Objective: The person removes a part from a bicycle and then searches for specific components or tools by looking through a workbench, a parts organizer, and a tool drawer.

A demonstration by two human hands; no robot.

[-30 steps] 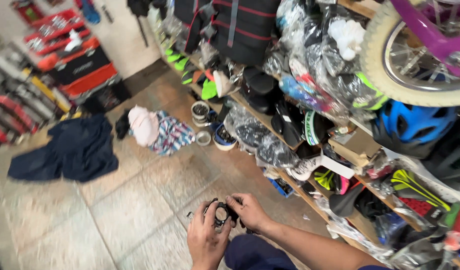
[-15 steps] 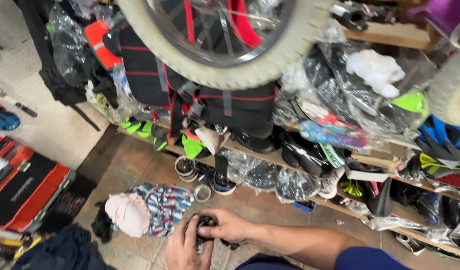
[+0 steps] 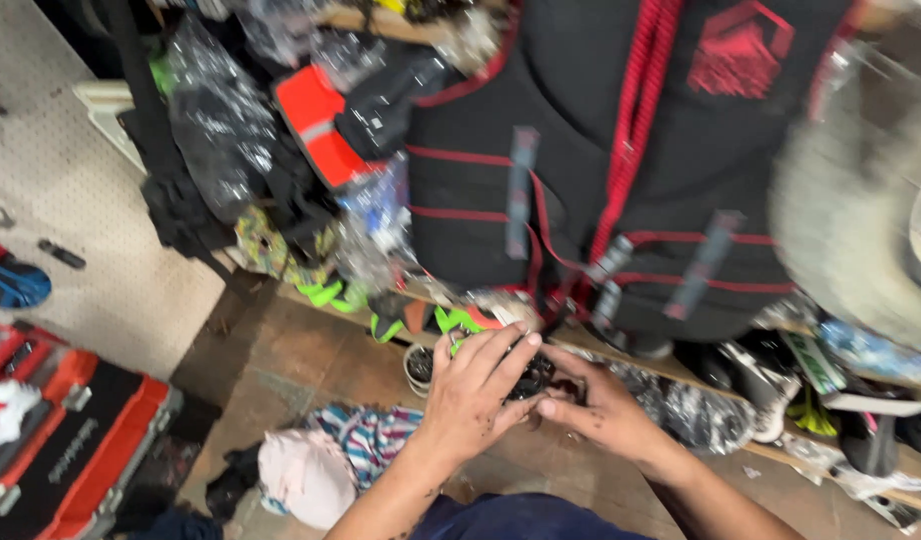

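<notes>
Small black knobbly metal part [image 3: 533, 377] pinched between left hand [image 3: 471, 400] and right hand [image 3: 593, 405]; black red-strapped fabric bag [image 3: 621, 150] crowds 12 o'clock.

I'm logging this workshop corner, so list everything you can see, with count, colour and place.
Small dark metal part: one, black, between both hands.
Large fabric bag with red straps: one, black, hanging centre.
Orange reflective patch: one, upper left of the bag.
Plastic-wrapped goods: several, clear, hanging left.
Red plastic tool case: one, floor at left.
Pink cap: one, on the floor.
Striped cloth: one, beside the cap.
Blurred pale wheel: one, right.
Left hand: over the part.
Right hand: beside it.
</notes>
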